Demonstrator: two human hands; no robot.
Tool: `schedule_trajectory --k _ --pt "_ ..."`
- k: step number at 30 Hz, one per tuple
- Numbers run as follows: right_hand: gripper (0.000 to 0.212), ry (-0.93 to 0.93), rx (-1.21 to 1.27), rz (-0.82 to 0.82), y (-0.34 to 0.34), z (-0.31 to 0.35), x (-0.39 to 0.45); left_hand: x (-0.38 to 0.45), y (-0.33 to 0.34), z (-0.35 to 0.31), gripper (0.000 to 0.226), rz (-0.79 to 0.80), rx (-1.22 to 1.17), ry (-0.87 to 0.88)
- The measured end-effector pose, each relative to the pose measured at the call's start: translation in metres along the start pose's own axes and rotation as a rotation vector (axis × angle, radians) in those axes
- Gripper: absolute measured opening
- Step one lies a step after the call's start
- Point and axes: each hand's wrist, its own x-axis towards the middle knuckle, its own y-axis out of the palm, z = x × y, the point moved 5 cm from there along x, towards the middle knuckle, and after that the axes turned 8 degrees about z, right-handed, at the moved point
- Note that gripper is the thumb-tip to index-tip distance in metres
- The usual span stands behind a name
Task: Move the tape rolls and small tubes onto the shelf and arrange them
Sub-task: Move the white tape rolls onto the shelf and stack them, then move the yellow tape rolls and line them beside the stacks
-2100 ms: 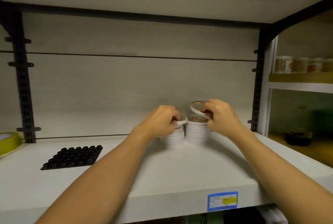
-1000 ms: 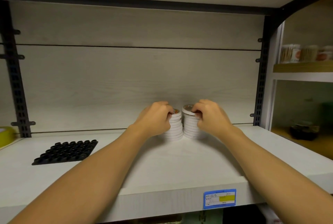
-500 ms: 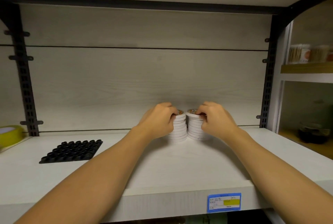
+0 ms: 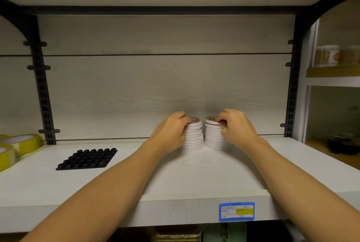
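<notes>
while both arms reach in from the bottom of the view, the white shelf [image 4: 194,179] takes up most of it, with a pale wood-look back panel [image 4: 155,89] and black slotted uprights on each side. next biggest thing is the black studded tray [image 4: 87,159] lying flat on the left part of the shelf, then the yellow tape rolls [image 4: 17,148] at the far left edge, partly cut off. toward the back, right of centre, two stacks of thin white tape rolls stand side by side, just about touching. the left hand [image 4: 171,133] has its fingers curled round the left stack [image 4: 194,137], and the right hand [image 4: 236,128] is curled round the right stack [image 4: 213,134], fingertips up at the top roll. smallest bit: a blue and yellow price label [image 4: 236,211] on the shelf's front edge.
</notes>
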Motion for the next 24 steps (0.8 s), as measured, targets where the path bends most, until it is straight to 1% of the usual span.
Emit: schedule_trajectory --k 4,6,8,11,13,20,24 --pt "0.031 0.001 -0.008 0.044 -0.004 0.006 -0.005 -0.005 -0.014 -0.002 0.026 0.041 0.086 -0.088" --pt "0.029 -0.007 -0.007 0.041 -0.012 0.013 -0.009 -0.013 -0.028 -0.001 0.033 0.058 0.088 -0.159" --pt "0.025 -0.039 -0.006 -0.024 -0.027 0.023 -0.015 -0.029 -0.042 -0.003 0.041 0.061 0.094 -0.206" --pt "0.028 -0.135 0.058 -0.144 -0.050 0.048 -0.026 -0.067 -0.063 -0.005 0.036 0.070 0.156 -0.248" --pt "0.030 -0.182 0.097 -0.153 -0.057 0.072 -0.037 -0.094 -0.081 -0.001 0.034 0.050 0.187 -0.271" --pt "0.038 -0.294 0.090 0.100 -0.036 0.160 -0.062 -0.186 -0.148 0.021 0.032 0.002 0.285 -0.402" --pt "0.040 -0.343 0.081 0.150 -0.030 0.212 -0.062 -0.238 -0.184 0.034 0.029 -0.018 0.317 -0.476"
